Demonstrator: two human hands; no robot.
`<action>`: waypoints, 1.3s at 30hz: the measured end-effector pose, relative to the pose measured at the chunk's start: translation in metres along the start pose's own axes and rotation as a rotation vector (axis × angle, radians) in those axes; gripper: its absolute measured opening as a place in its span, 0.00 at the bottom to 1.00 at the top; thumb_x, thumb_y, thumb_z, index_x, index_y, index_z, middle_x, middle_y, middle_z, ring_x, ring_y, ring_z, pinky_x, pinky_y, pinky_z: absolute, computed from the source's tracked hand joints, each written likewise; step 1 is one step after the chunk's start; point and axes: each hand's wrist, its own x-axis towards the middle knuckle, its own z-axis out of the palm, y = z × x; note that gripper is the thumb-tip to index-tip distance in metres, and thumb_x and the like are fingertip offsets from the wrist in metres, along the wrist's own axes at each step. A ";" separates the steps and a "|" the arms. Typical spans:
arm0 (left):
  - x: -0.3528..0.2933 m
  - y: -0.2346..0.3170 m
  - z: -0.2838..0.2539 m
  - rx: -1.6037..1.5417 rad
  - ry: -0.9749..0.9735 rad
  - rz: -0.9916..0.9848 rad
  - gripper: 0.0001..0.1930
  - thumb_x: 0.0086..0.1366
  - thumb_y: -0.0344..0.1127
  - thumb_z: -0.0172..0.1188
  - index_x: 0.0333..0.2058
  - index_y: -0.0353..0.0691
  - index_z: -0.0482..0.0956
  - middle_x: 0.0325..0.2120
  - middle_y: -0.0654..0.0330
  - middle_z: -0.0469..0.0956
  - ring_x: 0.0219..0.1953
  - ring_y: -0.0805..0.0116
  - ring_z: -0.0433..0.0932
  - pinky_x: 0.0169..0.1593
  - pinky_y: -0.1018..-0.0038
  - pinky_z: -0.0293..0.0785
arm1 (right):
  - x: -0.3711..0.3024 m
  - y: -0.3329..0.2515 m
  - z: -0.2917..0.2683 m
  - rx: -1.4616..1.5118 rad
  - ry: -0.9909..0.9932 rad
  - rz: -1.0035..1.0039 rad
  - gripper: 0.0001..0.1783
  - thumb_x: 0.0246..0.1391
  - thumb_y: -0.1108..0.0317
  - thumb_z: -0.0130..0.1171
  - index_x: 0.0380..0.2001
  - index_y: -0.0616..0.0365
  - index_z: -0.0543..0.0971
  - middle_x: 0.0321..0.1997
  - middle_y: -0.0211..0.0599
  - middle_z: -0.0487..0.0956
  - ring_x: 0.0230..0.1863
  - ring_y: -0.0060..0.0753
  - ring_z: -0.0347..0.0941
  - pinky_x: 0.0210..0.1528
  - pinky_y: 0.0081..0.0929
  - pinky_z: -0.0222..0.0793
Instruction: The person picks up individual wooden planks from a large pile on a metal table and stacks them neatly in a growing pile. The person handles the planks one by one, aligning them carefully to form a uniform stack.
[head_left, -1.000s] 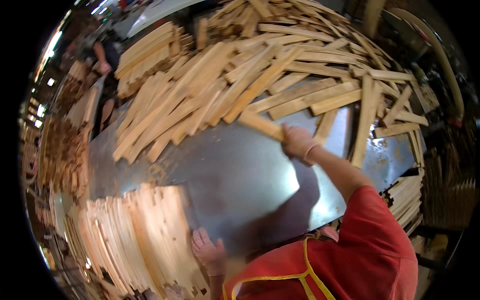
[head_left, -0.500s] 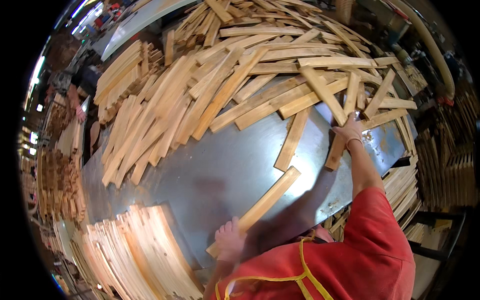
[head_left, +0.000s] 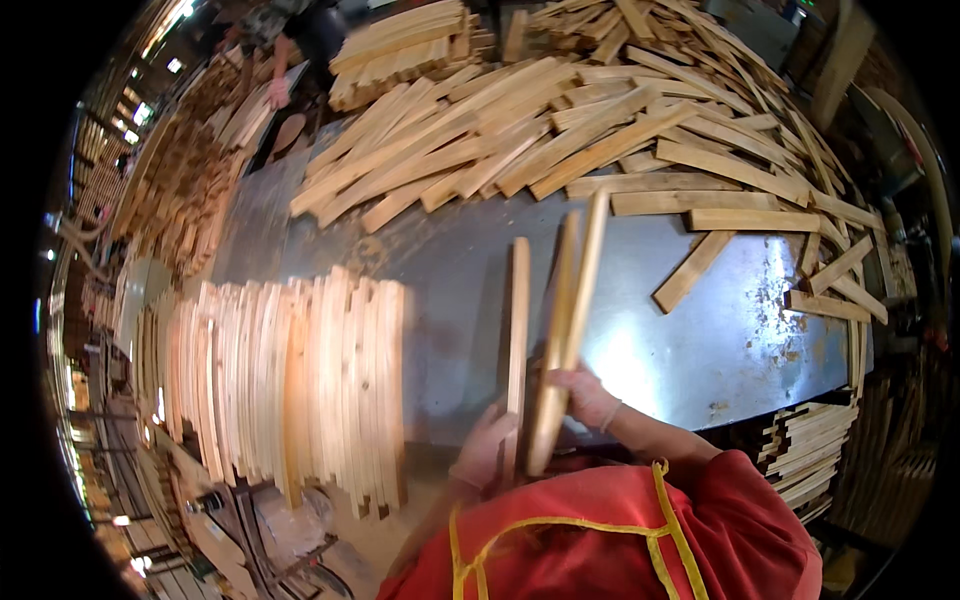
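Note:
My left hand (head_left: 485, 447) is closed on a wooden slat (head_left: 517, 340), held upright on its narrow edge near the front of the metal table. Just right of it, my right hand (head_left: 587, 396) grips wooden slats (head_left: 574, 330), at least two side by side, slightly tilted and blurred by motion. A gap separates what the two hands hold. To the left, a neat row of pale slats (head_left: 320, 385) stands on edge, packed close together. A large loose heap of slats (head_left: 560, 125) covers the far part of the table.
The metal tabletop (head_left: 450, 260) shows between row and heap. Squared stacks of slats stand at the back (head_left: 400, 50) and below the right edge (head_left: 810, 455). At far left, another person's hand (head_left: 279, 92) is near more stacked wood (head_left: 190, 200). A wheeled frame (head_left: 265, 540) sits lower left.
My view has turned left. My right hand has come back from the heap at the right with slats in it, beside my left hand. The left slat has swung upright.

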 end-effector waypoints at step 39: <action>0.111 0.019 0.124 1.841 0.449 0.859 0.46 0.56 0.48 0.74 0.70 0.40 0.66 0.68 0.51 0.66 0.71 0.44 0.62 0.72 0.48 0.60 | 0.048 -0.210 -0.096 -2.118 -0.281 -0.882 0.28 0.48 0.52 0.72 0.54 0.48 0.82 0.55 0.34 0.82 0.59 0.46 0.76 0.65 0.48 0.72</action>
